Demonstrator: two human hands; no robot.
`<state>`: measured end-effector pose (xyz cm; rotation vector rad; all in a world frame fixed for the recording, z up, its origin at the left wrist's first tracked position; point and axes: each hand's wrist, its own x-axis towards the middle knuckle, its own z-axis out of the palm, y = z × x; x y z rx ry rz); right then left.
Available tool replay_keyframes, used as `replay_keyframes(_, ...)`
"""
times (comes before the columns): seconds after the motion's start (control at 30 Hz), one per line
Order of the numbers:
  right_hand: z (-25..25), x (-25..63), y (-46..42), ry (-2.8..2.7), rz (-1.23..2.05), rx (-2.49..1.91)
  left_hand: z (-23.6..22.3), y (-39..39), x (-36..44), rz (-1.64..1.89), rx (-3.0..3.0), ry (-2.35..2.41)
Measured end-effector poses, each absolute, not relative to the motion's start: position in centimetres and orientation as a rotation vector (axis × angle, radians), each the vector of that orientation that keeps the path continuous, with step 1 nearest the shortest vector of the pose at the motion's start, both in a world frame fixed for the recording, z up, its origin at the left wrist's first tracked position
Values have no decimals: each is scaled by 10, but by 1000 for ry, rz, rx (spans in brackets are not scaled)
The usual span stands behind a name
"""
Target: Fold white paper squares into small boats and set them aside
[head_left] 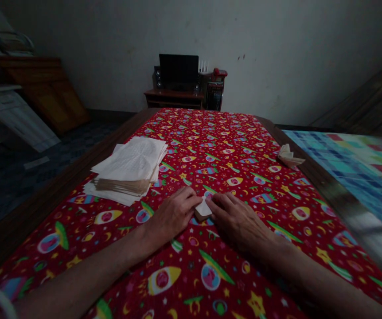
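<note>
A small folded piece of paper (204, 209), white on top with a brownish lower edge, lies on the red patterned cloth (191, 257) between my hands. My left hand (177, 210) grips its left side, thumb and fingers closed together. From the right, my right hand (235, 217) holds the other side, its fingers curled and thumb against the paper. Parts of the paper are hidden under my fingers. To the left of my hands sits a stack of thin white and brownish paper sheets (134, 159). Another folded paper piece (290, 156) rests near the cloth's right edge.
Dark wooden edging (61, 190) borders the cloth. Beyond its far end, a monitor (179, 68) stands on a desk between speakers. A bed with a checkered cover (353, 173) is on the right. A wooden cabinet (56, 97) and a white desk (18, 115) stand at the left.
</note>
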<state>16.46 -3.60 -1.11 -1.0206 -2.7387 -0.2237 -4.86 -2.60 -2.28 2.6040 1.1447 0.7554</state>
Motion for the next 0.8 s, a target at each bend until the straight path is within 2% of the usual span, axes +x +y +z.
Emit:
replay_keyframes(0.3, -9, 166, -45, -2758, -45, -1114, -11, -34, -62, 347, 2932, 1059)
replay_keyframes(0.8, -9, 172, -50, -2711, 29, -1106, -15, -42, -86, 324, 2932, 883)
